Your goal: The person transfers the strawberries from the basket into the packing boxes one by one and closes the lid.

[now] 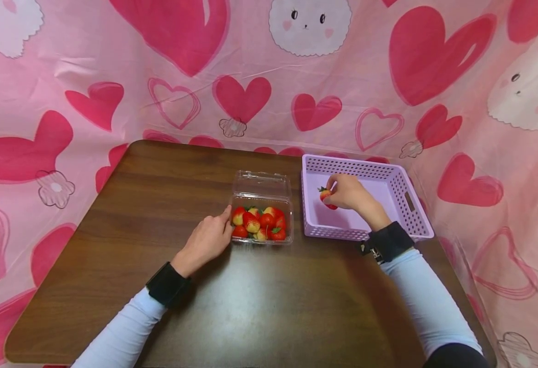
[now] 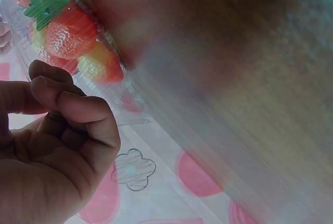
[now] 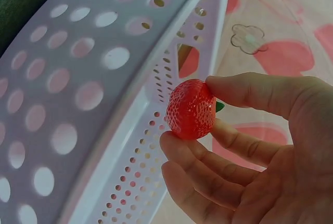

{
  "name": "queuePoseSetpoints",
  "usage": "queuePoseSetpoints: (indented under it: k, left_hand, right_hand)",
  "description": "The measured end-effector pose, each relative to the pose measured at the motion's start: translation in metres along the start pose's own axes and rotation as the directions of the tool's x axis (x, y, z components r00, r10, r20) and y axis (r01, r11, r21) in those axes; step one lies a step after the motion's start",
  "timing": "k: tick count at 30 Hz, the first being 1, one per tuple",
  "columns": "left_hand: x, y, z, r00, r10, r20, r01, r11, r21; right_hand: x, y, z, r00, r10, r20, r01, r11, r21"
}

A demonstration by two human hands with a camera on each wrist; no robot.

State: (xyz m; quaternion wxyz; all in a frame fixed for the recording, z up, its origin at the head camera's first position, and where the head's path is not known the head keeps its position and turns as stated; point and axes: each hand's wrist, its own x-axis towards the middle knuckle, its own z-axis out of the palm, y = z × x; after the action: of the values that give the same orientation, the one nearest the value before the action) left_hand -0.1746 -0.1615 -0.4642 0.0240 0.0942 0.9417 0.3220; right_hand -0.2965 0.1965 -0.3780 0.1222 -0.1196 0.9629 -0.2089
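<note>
In the head view a clear plastic clamshell box [image 1: 261, 242] stands on the table with its lid raised at the back. Several red and yellow strawberries [image 1: 252, 222] fill it. My left hand [image 1: 208, 236] touches the box's left side; the left wrist view shows its fingers [image 2: 86, 110] loosely bent beside the box wall. Over the lilac basket [image 1: 335, 232], my right hand [image 1: 348, 193] pinches one strawberry [image 3: 191, 110] between thumb and fingers. Its green leaves point left in the head view.
The brown wooden table [image 1: 269, 306] carries the box near its middle and the basket at the back right. The basket has perforated walls and a handle slot. A pink heart-patterned cloth [image 1: 246, 61] hangs behind and along the sides.
</note>
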Motion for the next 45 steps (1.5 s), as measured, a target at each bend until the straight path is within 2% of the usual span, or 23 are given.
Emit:
queuePoseSetpoints:
  k: [11, 24, 39, 45]
  left_hand:
    - [0.001, 0.0, 0.0, 1.0, 0.006, -0.008, -0.006, 1.0, 0.008]
    - [0.0, 0.0, -0.002, 1.0, 0.011, -0.002, -0.011, 1.0, -0.004]
    - [0.0, -0.001, 0.0, 1.0, 0.006, 0.012, -0.006, 1.0, -0.016]
    - [0.0, -0.002, 0.0, 1.0, 0.007, 0.002, -0.007, 1.0, -0.007]
  right_hand:
    - [-0.007, -0.008, 0.005, 0.998, -0.04, -0.042, 0.04, 0.999, 0.011]
    - [-0.014, -0.023, 0.007, 0.998, -0.057, -0.033, 0.059, 0.998, 0.038]
    - [-0.022, -0.052, 0.015, 0.992, -0.125, -0.034, 0.127, 0.989, 0.073]
    - [-0.026, -0.061, 0.024, 0.983, -0.177, -0.043, 0.18, 0.979, 0.09]
